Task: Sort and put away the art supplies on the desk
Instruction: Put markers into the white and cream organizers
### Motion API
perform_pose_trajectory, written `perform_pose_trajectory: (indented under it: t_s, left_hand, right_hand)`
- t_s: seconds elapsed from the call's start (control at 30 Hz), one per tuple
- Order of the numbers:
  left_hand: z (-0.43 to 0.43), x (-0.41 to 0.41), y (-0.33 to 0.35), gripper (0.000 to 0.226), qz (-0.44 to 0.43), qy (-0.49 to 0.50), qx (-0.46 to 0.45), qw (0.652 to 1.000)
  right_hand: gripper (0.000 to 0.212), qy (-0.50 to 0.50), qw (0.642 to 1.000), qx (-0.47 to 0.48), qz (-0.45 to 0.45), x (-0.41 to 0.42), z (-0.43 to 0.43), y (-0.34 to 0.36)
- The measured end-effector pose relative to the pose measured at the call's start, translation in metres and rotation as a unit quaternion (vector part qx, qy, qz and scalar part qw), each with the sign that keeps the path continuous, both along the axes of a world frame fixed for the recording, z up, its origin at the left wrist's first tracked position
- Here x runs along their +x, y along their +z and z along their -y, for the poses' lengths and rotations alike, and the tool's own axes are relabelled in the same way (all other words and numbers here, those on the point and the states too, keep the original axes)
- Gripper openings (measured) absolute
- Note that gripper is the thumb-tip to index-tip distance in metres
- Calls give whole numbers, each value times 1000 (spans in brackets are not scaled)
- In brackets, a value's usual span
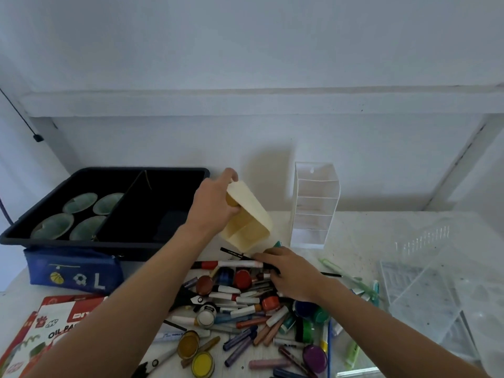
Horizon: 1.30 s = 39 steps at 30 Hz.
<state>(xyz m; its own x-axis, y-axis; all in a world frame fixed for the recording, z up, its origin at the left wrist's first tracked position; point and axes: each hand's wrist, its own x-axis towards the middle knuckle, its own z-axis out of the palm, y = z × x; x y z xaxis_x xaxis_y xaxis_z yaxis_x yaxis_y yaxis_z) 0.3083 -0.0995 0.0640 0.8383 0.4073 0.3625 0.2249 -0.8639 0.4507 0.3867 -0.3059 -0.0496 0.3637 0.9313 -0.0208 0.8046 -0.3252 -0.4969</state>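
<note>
Steadiness is counting: my left hand (212,205) is gripping the cream holder (253,211), tilted mouth-down above the far edge of the pile (245,309). My right hand (294,276) is pinching a black pen (236,253) just below that mouth, and I should be feeding it straight in.

White wall (245,36), white shelf board (245,105) overhead, thin black cable (38,138) hanging at left

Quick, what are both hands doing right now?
Left hand: grips the tilted cream container.
Right hand: seems to pinch a black pen at the pile of art supplies.
</note>
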Motion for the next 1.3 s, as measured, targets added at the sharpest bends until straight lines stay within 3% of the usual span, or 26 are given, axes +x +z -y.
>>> perform_pose_trajectory:
  t_s: [0.13, 0.27, 0.4, 0.5, 0.67, 0.77, 0.9, 1.0, 1.13, 1.2, 1.3]
  left_hand:
    - [2, 19, 15, 52, -54, -57, 24, 997]
    - [8, 44, 24, 56, -132, -67, 91, 985]
    - [3, 64, 28, 61, -209, -76, 82, 972]
    - [-1, 67, 25, 62, -167, -104, 65, 978]
    - [-12, 54, 2, 55, -55, -118, -10, 991]
    - [-21, 45, -6, 59, 8, -89, -55, 994]
    - [-29, 38, -15, 63, 43, -26, -73, 996]
    - [-28, 29, -27, 66, 58, 23, -211, 976]
    - [-16, 15, -51, 70, 109, 4, -435, 894]
    - [-9, 11, -60, 61, 96, -24, -492, 865]
    - [-5, 6, -69, 54, 35, -66, -504, 860]
  right_hand:
    - [55, -12, 1000, 16, 0, -2, 4, 0]
    - [35, -66, 996, 54, 5, -1, 3, 0]
    - [24, -114, 989, 95, 3, -3, -5, 4]
    - [28, -160, 979, 121, 24, -6, -12, 6]
    - [24, -237, 955, 172, -50, -5, -25, 16]
    - [27, -244, 954, 153, -84, -3, -33, 21]
    - [34, -258, 956, 125, -64, 0, -44, 23]
    - [29, -261, 949, 139, -106, 1, -43, 20]
    - [18, -271, 934, 155, -174, 3, -40, 19]
    - [15, -269, 931, 143, -199, 4, -39, 19]
    - [29, -261, 933, 129, -210, 4, -42, 20]
